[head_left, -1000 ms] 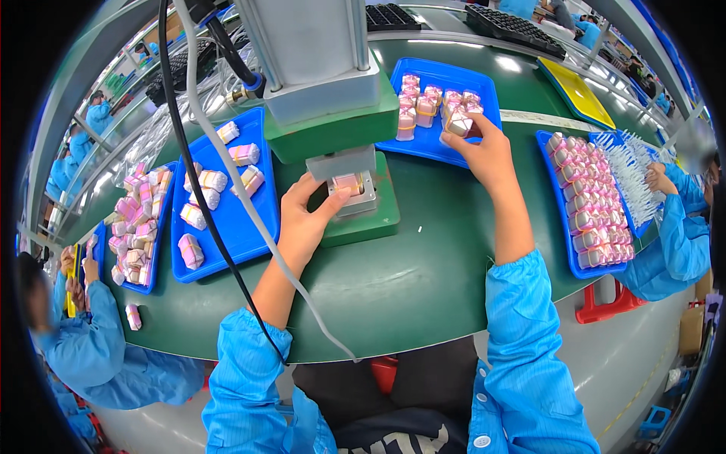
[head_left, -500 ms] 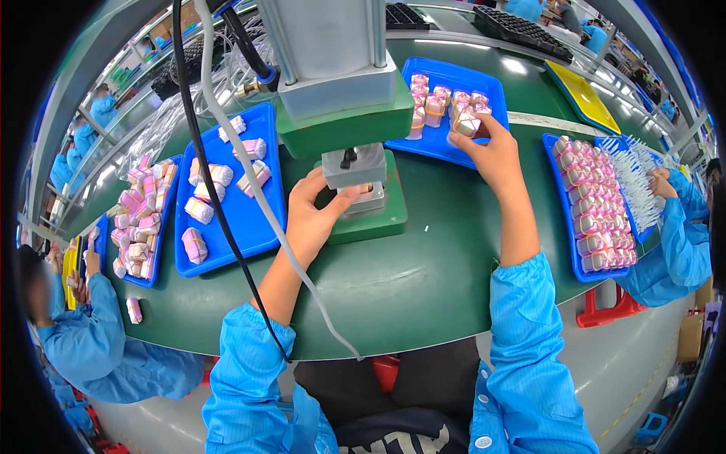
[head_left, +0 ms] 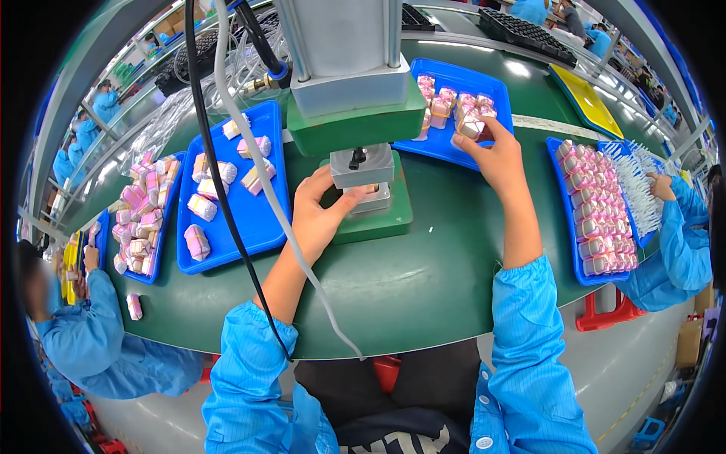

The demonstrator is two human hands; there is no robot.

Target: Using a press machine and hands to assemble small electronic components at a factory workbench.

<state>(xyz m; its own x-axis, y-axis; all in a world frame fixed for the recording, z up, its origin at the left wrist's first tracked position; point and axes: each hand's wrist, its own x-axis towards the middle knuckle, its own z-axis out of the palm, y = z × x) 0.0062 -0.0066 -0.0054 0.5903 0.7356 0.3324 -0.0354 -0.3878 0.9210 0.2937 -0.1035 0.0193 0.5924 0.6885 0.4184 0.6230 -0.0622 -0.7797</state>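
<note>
My left hand (head_left: 318,209) is at the small bench press (head_left: 355,125), its thumb and fingers curled at the gap between the clear upper block (head_left: 363,168) and the lower fixture (head_left: 370,200). A small tan edge shows by the thumb tip; the rest of what those fingers hold is hidden. To the right, my right hand (head_left: 495,155) pinches a pink-and-white wrapped bundle (head_left: 470,127) between thumb and fingers, at the near edge of a blue tray (head_left: 446,148). Several similar bundles stand behind it in that tray.
Left of the press, a blue tray (head_left: 249,219) holds several loose bundles; another, fuller tray (head_left: 155,257) lies beyond. One bundle (head_left: 134,306) lies on the green table. At right stands a tray of bundles in rows (head_left: 594,204). Black and grey cables (head_left: 291,234) hang before my left forearm. Co-workers sit at both sides.
The whole view has shifted slightly, so the press and trays appear a little farther right. Both hands keep nearly the same places and grips.
</note>
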